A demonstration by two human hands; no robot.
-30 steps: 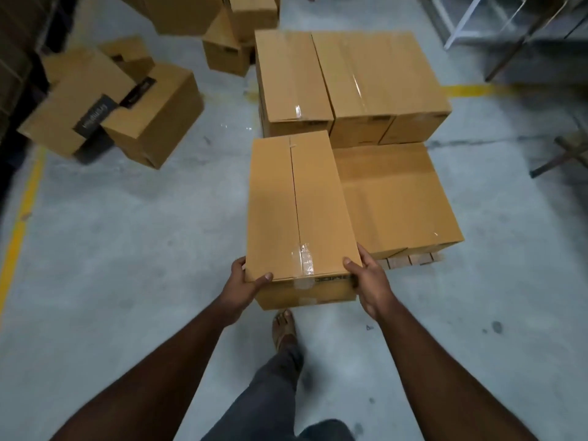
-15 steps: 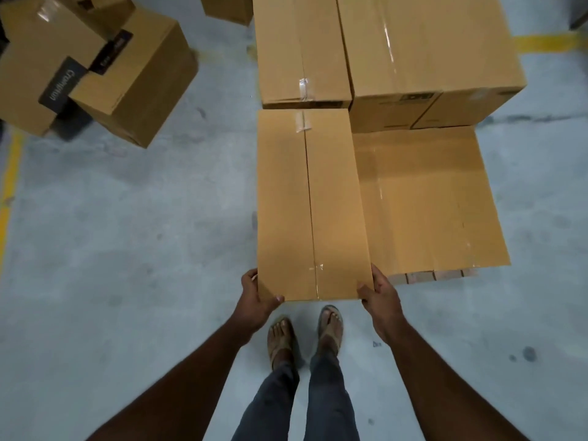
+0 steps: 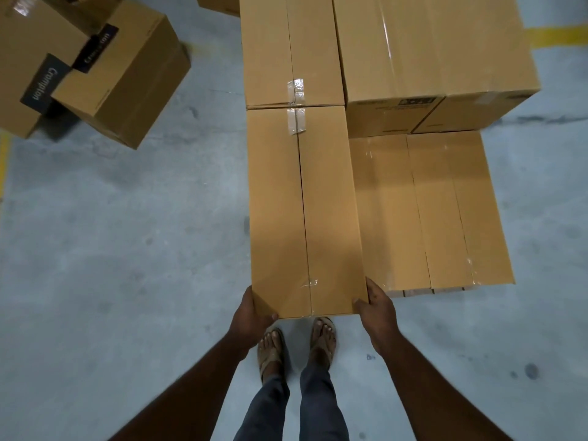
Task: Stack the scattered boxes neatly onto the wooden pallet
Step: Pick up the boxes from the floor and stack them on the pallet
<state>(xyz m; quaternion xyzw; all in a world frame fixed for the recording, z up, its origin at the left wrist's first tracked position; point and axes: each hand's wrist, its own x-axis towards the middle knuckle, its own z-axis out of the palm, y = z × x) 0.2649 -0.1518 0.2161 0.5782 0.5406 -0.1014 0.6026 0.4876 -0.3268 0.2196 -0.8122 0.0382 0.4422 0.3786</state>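
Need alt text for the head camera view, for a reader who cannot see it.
Both hands, left hand and right hand, grip the near corners of a long cardboard box set among the stacked boxes on the pallet. More loose boxes lie on the concrete floor at upper left.

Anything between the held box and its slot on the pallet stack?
Nothing visible. The held box, gripped at its near corners by the left hand and right hand, already sits in the slot: its far end meets the rear box, its right side runs along the lower box.
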